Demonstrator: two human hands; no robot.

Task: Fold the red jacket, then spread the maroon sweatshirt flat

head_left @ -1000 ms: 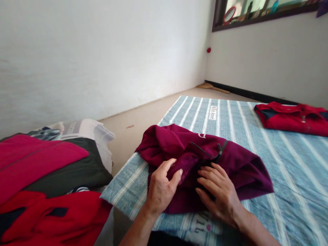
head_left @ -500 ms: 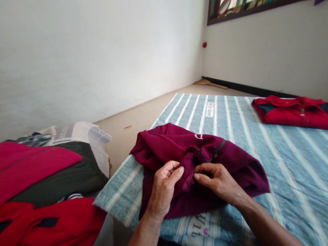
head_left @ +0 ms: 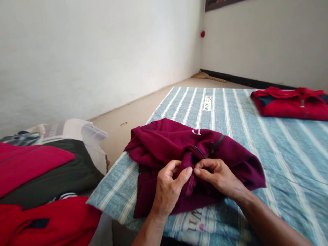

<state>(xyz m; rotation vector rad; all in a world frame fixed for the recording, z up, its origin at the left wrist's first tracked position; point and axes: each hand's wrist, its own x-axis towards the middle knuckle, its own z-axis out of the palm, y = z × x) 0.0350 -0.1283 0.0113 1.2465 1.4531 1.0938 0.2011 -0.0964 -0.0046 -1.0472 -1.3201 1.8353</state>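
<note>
A maroon zip-up jacket point(head_left: 164, 140) lies bunched on a blue-and-white striped cloth point(head_left: 116, 186), with a dark zipper and white lettering showing on its upper side. My left hand point(head_left: 171, 184) is closed on a gathered fold of the jacket, thumb on top. Close beside it on the right, my right hand point(head_left: 217, 176) pinches the same gathered part between thumb and forefinger. The fingertips of the two hands nearly meet. What lies under the bunched fabric is hidden.
A folded red jacket point(head_left: 287, 106) with dark panels rests at the far right of the cloth. To the left are piled clothes: a crimson garment point(head_left: 33, 162), a dark green one point(head_left: 77, 177), a red one point(head_left: 64, 222), and a whitish bag point(head_left: 89, 136). A white wall point(head_left: 102, 51) rises behind.
My left hand has shifted right along the fold, bringing its thumb close to my right fingertips. The whole view has tilted down slightly. The jacket keeps about the same shape.
</note>
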